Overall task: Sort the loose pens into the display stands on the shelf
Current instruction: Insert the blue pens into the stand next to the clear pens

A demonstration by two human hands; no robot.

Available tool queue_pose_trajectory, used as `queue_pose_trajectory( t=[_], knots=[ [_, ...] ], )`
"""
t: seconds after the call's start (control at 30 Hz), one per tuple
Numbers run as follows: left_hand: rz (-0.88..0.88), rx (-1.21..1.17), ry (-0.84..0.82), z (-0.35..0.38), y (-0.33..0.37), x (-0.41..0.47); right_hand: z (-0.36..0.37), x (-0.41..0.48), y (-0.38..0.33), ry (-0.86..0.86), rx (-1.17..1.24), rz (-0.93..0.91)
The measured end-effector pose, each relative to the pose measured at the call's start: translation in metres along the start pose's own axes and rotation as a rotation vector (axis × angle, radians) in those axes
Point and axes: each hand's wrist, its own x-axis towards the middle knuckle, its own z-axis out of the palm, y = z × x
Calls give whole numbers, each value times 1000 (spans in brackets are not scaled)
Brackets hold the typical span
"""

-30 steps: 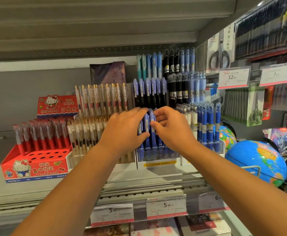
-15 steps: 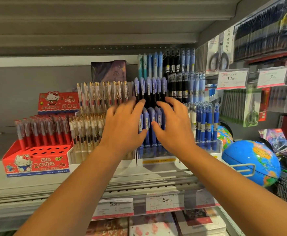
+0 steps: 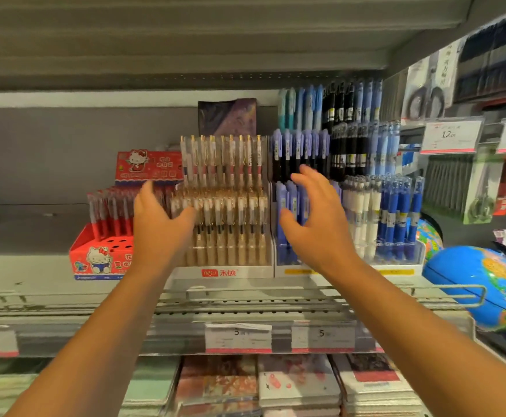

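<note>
On the shelf (image 3: 35, 284) the pens stand upright in tiered rows, in stands set side by side. At centre is a clear stand (image 3: 230, 272) of gold pens (image 3: 224, 164). At its 9 o'clock a red stand (image 3: 95, 260) holds red pens (image 3: 110, 206) behind open front holes, and at its 3 o'clock come purple pens (image 3: 299, 149), then white pens (image 3: 363, 206) and blue pens (image 3: 399, 206).

Cartoon box (image 3: 101, 261) left on shelf (image 3: 32, 266), pen stands (image 3: 239, 272) side by side to right, globe (image 3: 468, 284) beyond; price tags (image 3: 238, 338) below.
</note>
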Motion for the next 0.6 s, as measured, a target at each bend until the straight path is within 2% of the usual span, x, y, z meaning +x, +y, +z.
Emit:
queue_pose_trajectory(
  t=[0.13,0.2,0.27,0.47,0.53,0.6],
  knots=[
    [-193,-175,-201,-2,-9,0,34,-10,-34,-15,313,168],
    [-178,-195,-274,-2,-11,0,49,-9,-40,-43,379,320],
    [-150,-204,-319,-3,-14,0,56,-10,-42,-84,401,417],
    [-173,-276,-464,-15,-12,8,57,-8,-45,-150,340,437],
    [-137,-281,-444,-23,-14,11,59,-15,-51,-74,276,428],
    [-46,-236,-258,-37,-23,15,64,-23,-63,69,196,387]
  ],
)
